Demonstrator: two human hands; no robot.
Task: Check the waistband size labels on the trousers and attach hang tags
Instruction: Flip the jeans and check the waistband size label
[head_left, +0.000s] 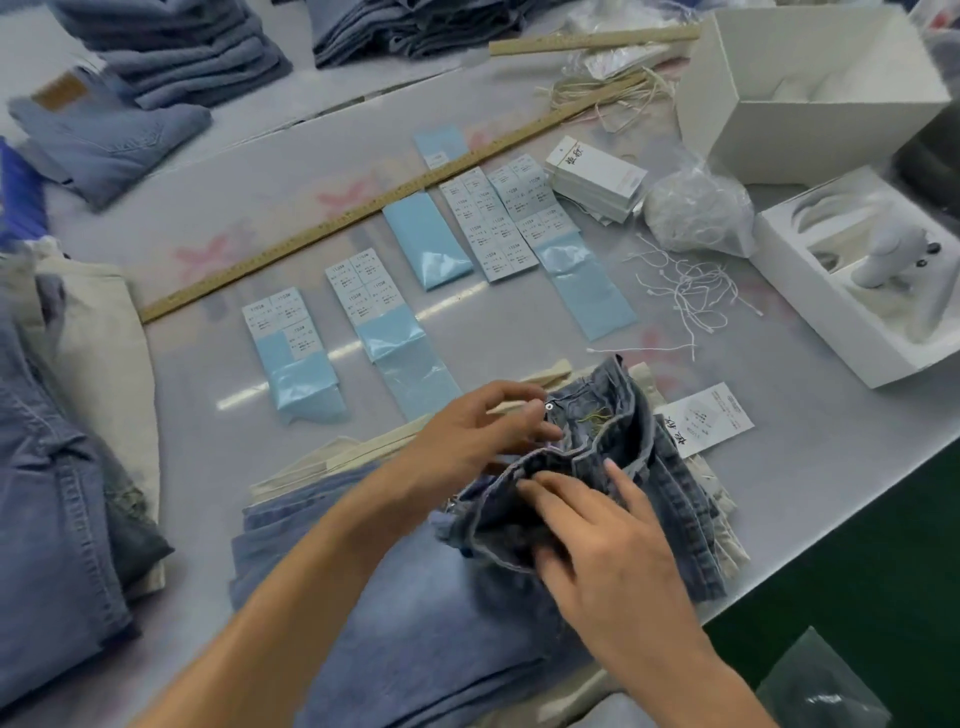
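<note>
The jeans (415, 597) lie at the table's (260, 208) near edge, waistband (587, 457) turned up for reading. Left hand (467, 431) pinches it open; right hand (608, 545) grips the fold. One tag (706, 418) waits beside.

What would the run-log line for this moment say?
step: checking waistband | left hand: holds jeans waistband open | right hand: fingers inside waistband | hang tag: lying beside jeans, unattached
</note>
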